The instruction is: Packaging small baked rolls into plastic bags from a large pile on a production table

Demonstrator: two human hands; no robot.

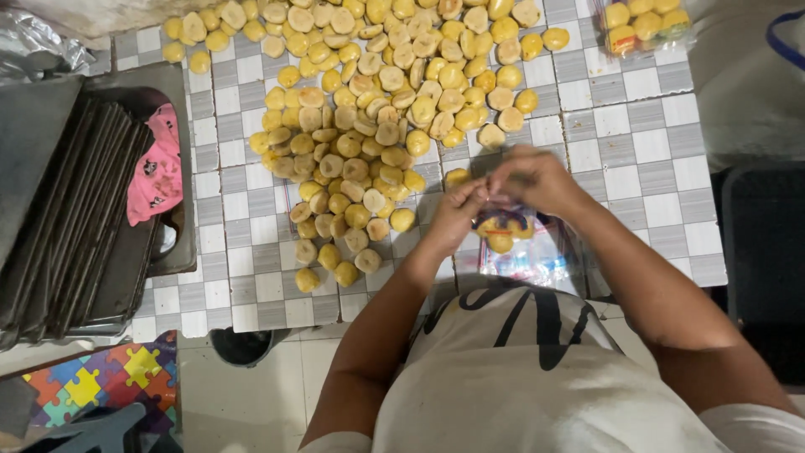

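Observation:
A big heap of small round yellow pastries [377, 109] covers the grey-and-white checked table [637, 151]. My left hand [457, 214] and my right hand [532, 178] meet just above the table's near edge, both pinching the mouth of a clear plastic bag [520, 247]. The bag lies flat under my hands and holds a few of the yellow pastries [501, 239]. One loose pastry [457, 177] sits right beside my left fingers.
A filled clear bag of pastries [646, 25] lies at the table's far right corner. Stacked dark metal trays [75, 218] with a pink cloth [155, 172] stand on the left. A dark bucket [243, 344] and a colourful puzzle mat [101, 377] are on the floor.

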